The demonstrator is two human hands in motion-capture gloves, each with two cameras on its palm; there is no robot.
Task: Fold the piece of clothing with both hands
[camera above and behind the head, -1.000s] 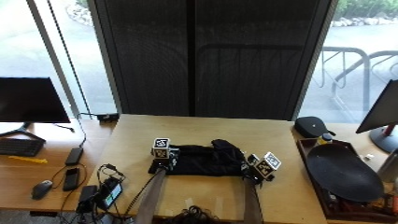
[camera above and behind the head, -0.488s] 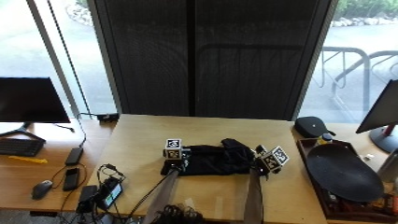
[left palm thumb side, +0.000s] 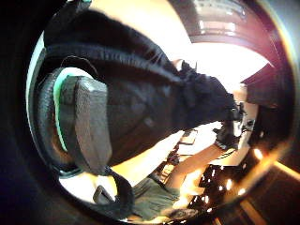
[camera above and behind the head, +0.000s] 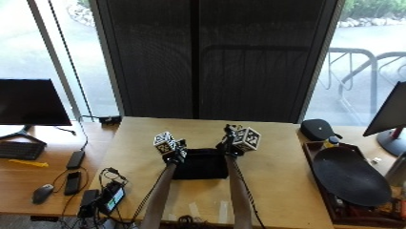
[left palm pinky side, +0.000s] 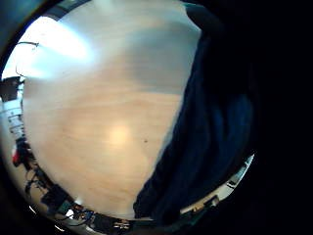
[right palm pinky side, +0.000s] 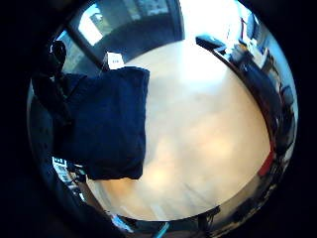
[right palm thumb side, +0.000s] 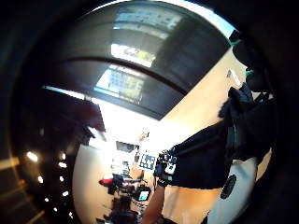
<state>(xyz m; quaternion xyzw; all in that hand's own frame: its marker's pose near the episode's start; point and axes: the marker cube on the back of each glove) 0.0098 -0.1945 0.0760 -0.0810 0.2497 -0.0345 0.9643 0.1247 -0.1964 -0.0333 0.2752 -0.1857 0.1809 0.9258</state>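
Pale wooden surface [camera above and behind the head: 279, 167], smooth with faint grain, set before tall windows with dark mesh blinds [camera above and behind the head: 209, 57]. A monitor [camera above and behind the head: 32, 102], keyboard [camera above and behind the head: 19, 150] and mouse [camera above and behind the head: 42, 192] sit on the side desk at left; a round black dish [camera above and behind the head: 352, 176] lies at right. The garment [camera above and behind the head: 202, 163], dark, soft knit cloth, lies mid-surface as a compact, roughly square bundle. The left hand [camera above and behind the head: 174, 151] and right hand [camera above and behind the head: 229, 144] are at its far corners, each with fingers curled into the cloth edge, pinching it.
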